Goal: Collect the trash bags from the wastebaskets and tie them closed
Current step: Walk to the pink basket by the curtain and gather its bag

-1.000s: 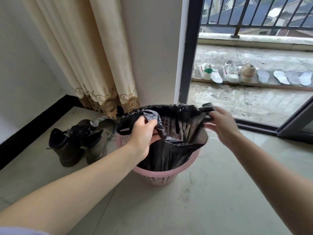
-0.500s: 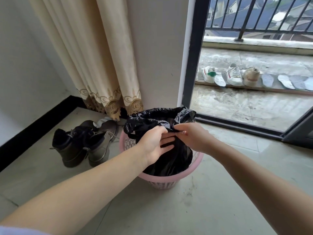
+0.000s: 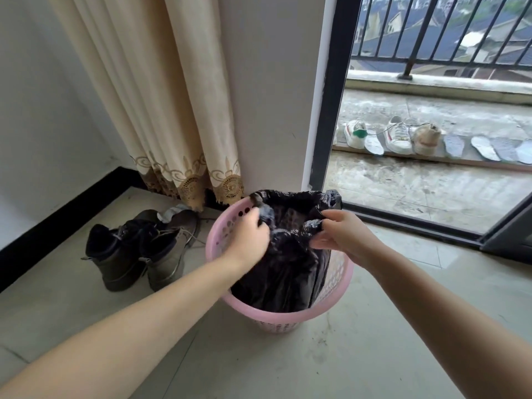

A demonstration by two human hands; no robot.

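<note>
While gripped, bag (image 3: 288, 269) between hands, in wastebasket (image 3: 336, 277).

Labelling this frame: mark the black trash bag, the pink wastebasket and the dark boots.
black trash bag (image 3: 283, 272), head view, on its front wall inside the basket.
pink wastebasket (image 3: 221, 226), head view, on the left rim.
dark boots (image 3: 121, 254), head view, on the nearer boot's side.

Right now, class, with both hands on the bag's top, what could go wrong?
The black bag may tear where the left hand and right hand pinch it. Part of its rim still drapes over the pink basket, so it might snag. The light basket could tip when lifted.
</note>
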